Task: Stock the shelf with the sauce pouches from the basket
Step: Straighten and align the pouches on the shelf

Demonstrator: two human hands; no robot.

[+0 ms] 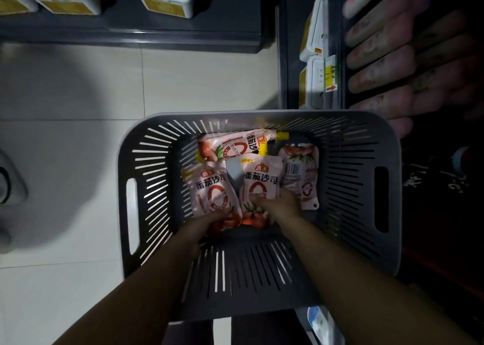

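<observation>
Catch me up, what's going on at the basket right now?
A person has both hands in the basket, which holds four pouches. The left hand is at the bottom edge of the left pouch, the right hand on the middle pouch; blur hides whether either grips. Stocked pouches line the dim shelf at right.

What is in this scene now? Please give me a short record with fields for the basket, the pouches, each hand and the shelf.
basket: grey, slotted, open top
pouches inside: four visible: top pouch lying sideways, left pouch, middle pouch, right pouch
left hand: at lower end of left pouch; grip blurred
right hand: at lower end of middle pouch; grip blurred
shelf: at right, holds a dim row of pinkish packs
</observation>
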